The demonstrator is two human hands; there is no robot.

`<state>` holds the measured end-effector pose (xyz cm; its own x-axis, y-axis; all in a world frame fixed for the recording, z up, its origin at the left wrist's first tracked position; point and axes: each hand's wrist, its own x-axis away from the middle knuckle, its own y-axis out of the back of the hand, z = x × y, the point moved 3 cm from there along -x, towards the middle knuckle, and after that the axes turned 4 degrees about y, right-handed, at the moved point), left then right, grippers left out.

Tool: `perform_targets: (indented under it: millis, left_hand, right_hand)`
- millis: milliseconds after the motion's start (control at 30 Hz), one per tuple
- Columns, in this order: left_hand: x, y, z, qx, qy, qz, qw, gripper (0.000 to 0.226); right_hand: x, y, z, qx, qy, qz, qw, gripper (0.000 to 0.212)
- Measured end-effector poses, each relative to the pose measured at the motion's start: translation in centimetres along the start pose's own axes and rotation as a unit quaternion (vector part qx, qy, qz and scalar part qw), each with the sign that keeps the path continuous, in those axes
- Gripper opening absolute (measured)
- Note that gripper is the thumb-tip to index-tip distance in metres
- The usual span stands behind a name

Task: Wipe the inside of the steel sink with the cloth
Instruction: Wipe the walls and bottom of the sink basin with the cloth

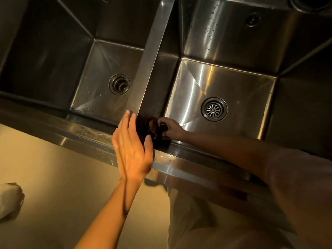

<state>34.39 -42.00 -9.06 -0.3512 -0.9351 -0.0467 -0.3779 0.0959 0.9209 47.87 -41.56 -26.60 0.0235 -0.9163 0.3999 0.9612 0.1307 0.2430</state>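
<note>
A double-basin steel sink fills the upper view, with a left basin [100,69] and a right basin [239,83] split by a steel divider [152,51]. My right hand [170,128] reaches into the right basin's near left corner and is closed on a dark brown cloth [154,130], which presses against the basin's near wall by the divider. My left hand [132,150] is flat with fingers extended, hovering over the sink's front rim [188,168], right beside the cloth. Part of the cloth is hidden behind my left hand.
The left basin has an open drain hole [119,84]; the right basin has a strainer drain [214,109]. A round overflow fitting [253,19] sits on the right basin's back wall. A white crumpled object [9,198] lies on the floor at lower left.
</note>
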Motion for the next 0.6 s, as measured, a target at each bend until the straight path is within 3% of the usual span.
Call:
perform_targets:
  millis: [200, 400, 600]
  left_hand:
    - [-0.1, -0.1, -0.1, -0.013, 0.000, -0.006, 1.000, 0.061]
    - [-0.1, -0.3, 0.3, -0.016, -0.012, -0.008, 1.000, 0.060]
    - [0.0, -0.4, 0.6, -0.009, -0.013, -0.002, 1.000, 0.061]
  right_hand:
    - [-0.5, -0.4, -1.8, 0.022, -0.070, -0.013, 0.997, 0.042]
    - [0.6, 0.0, -0.3, -0.117, -0.113, -0.076, 0.984, 0.041]
    - [2.5, 2.0, 4.9, -0.190, -0.042, -0.078, 0.978, 0.046]
